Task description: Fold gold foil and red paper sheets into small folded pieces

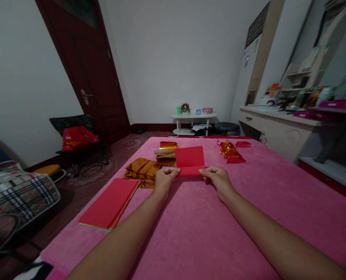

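Observation:
A red sheet of paper (pixel 190 156) with a crease across its lower part is held up above the pink cloth. My left hand (pixel 164 179) pinches its lower left corner. At the lower right corner, my right hand (pixel 216 177) grips it between thumb and fingers. Close to my left hand lie folded gold foil sheets (pixel 140 171). Behind them are more gold sheets (pixel 168 146) and a pale rod-shaped thing (pixel 163 151). A stack of coloured paper (pixel 111 204), red on top, rests at the near left.
The pink cloth (pixel 219 225) covers the table. Crumpled gold foil (pixel 227 148) and red paper pieces (pixel 236 158) lie at the far right. Beyond stand a low white table (pixel 194 116), a cluttered dresser (pixel 278 120) and a chair with a red bag (pixel 78 138).

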Action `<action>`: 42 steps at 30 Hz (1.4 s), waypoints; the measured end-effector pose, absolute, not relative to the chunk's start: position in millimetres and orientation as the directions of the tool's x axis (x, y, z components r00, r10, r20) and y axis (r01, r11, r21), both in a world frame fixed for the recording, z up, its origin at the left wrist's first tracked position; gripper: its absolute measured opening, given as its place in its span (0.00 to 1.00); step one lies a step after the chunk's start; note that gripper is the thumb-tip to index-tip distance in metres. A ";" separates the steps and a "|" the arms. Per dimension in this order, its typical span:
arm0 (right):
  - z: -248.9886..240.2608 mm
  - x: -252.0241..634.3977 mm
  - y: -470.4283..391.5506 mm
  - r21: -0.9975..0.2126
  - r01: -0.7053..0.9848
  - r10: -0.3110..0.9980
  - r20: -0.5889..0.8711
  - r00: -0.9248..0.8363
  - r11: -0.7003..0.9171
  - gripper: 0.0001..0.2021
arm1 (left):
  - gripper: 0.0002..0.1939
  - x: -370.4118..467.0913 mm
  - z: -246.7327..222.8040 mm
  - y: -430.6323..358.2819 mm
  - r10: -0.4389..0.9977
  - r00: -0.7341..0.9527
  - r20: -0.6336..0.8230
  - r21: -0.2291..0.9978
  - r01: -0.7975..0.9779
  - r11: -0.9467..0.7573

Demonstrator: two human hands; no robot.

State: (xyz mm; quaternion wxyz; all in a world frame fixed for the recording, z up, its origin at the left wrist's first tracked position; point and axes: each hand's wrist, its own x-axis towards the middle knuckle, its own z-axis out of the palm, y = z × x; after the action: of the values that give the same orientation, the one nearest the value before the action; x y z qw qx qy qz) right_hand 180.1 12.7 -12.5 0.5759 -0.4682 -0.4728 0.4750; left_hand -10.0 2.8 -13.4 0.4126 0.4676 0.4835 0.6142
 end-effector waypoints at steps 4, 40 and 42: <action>-12.4 180.0 12.5 -0.989 -0.106 0.989 0.094 0.112 0.106 0.13 | 0.12 -9.1 -11.0 2.2 0.954 -0.227 0.193 0.978 -0.036 -0.207; -9.3 177.8 11.8 -0.988 -0.143 0.987 0.030 0.160 0.053 0.13 | 0.14 -7.7 -6.6 0.3 0.945 -0.239 0.225 0.973 0.011 -0.229; -7.9 177.6 11.3 -0.983 -0.176 0.987 0.016 0.160 0.044 0.14 | 0.13 -7.6 -6.3 -0.2 0.943 -0.243 0.227 0.973 0.010 -0.231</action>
State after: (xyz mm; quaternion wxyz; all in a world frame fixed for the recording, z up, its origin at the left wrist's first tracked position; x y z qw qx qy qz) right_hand 177.6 11.3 -7.9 0.5884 -0.4835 -0.4194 0.4941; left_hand -7.6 -0.2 -6.3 0.3785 0.4851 0.4911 0.6166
